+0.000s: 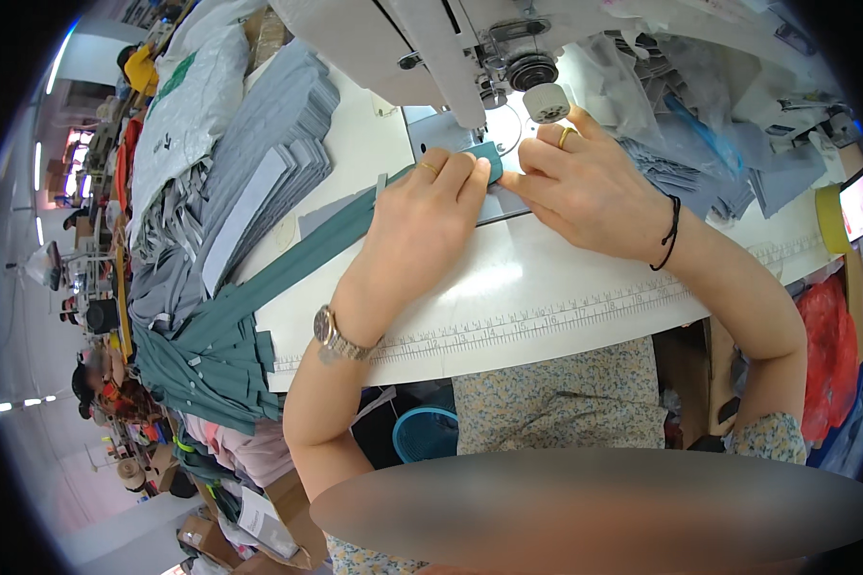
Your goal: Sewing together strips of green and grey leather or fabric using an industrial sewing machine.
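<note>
A long dark green fabric strip (321, 240) runs from a heap of green garment pieces (211, 355) at the left up to the sewing machine (393, 48). Its folded end lies by the presser foot (478, 136), on the metal needle plate. My left hand (422, 220) is closed on the strip just short of this end, thumb and fingers pressing it. From the other side my right hand (590, 187) has curled fingers, and its thumb and forefinger tips pinch at the strip's edge. Its upper fingers come close to a round white knob (547, 103).
Stacked grey-blue cut pieces (278, 125) and a white plastic bag (197, 115) lie on the left of the table. More grey pieces (671, 172) and clear plastic are at the right, near a yellow tape roll (831, 218). A printed ruler (547, 316) follows the front edge.
</note>
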Action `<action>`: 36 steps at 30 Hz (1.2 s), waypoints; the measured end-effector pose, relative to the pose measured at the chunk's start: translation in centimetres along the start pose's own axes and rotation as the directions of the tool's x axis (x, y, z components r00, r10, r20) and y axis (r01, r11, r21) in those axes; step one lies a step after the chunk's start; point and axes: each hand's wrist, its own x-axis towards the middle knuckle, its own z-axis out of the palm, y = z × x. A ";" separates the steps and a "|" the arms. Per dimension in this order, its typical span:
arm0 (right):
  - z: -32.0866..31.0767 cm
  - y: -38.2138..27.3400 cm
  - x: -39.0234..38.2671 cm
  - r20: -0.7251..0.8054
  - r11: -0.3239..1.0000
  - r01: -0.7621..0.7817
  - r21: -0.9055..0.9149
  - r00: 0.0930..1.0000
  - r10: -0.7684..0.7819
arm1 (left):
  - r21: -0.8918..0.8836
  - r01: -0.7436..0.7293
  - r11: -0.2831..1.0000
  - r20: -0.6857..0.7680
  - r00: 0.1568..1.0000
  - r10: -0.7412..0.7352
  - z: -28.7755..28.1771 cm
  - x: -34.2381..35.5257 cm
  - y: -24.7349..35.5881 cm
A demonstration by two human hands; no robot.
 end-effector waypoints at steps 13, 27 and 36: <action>0.2 0.5 0.6 -0.036 0.996 -0.002 0.087 0.999 0.005 | -0.048 0.141 0.989 0.064 0.988 -0.138 -0.6 -0.4 0.5; 0.1 0.6 0.6 -0.008 0.998 0.023 0.059 1.000 -0.022 | -0.084 0.148 0.985 0.019 0.989 -0.147 -0.1 -0.4 -0.1; -0.2 0.7 0.5 0.110 0.996 0.015 0.090 0.994 -0.025 | 0.115 0.055 0.992 0.075 0.995 -0.064 -1.5 -3.0 -1.6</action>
